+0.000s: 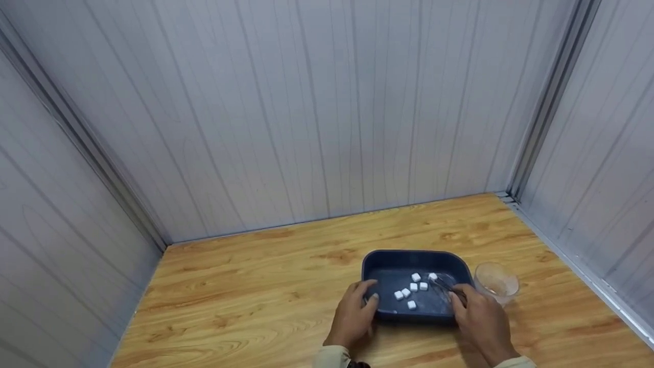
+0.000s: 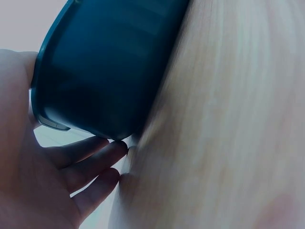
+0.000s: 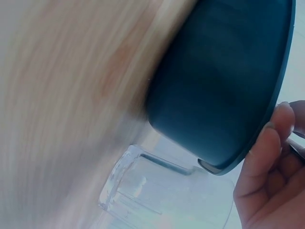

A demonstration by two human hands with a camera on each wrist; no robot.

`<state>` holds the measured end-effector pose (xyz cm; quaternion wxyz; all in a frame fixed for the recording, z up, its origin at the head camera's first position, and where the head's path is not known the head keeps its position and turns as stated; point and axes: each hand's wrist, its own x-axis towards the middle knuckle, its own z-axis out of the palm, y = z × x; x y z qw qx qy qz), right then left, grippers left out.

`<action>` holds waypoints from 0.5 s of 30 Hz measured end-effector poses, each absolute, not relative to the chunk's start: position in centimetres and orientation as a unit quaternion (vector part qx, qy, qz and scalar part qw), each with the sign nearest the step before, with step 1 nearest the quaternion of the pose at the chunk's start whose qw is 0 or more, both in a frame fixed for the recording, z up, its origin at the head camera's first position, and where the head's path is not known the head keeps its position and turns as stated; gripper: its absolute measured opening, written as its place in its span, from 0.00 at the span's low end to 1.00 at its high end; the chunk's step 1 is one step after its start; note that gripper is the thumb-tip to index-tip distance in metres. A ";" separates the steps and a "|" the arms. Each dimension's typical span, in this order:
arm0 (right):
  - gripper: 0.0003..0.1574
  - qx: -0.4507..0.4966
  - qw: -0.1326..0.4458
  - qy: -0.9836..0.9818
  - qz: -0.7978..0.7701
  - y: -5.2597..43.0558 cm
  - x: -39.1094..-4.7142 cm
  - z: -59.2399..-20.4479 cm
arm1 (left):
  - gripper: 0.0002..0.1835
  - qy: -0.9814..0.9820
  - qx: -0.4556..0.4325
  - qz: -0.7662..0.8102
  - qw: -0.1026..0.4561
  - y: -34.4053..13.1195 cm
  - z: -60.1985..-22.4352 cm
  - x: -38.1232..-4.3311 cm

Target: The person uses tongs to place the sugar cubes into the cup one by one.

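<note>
A dark blue rectangular tray (image 1: 414, 318) with raised walls sits on the wooden table, several small white cubes (image 1: 413, 287) scattered over its floor. At its left end my left hand (image 1: 353, 313) grips the wall, thumb over the rim; in the left wrist view the other fingers spread along the outside, near the tabletop. My right hand (image 1: 480, 314) holds thin metal tweezers (image 1: 445, 286) over the right rim. Their tips meet the cube farthest right. Fingertips of the right hand (image 3: 267, 162) lie against the tray's rim in the right wrist view, where the tweezers are mostly hidden.
A clear glass cup (image 1: 496, 282) stands close to the tray's right end, beside my right hand. Wood-grain tabletop (image 1: 245, 291) extends to the left and behind. Pale panel walls (image 1: 327, 112) enclose the table at the back and both sides.
</note>
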<state>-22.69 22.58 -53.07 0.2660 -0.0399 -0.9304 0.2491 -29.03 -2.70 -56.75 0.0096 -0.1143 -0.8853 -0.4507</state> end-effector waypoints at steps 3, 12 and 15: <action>0.10 -0.040 0.269 -0.931 0.245 22.6 -22.6 -52.9 | 0.19 -0.886 -0.120 -0.447 0.013 -2.7 -56.7 -29.0; 0.10 -0.043 0.270 -0.929 0.250 22.8 -22.5 -52.9 | 0.19 -0.887 -0.114 -0.448 0.002 -2.6 -56.8 -29.2; 0.10 -0.045 0.272 -0.928 0.250 22.8 -22.4 -52.9 | 0.19 -0.887 -0.111 -0.448 0.002 -2.6 -56.8 -29.2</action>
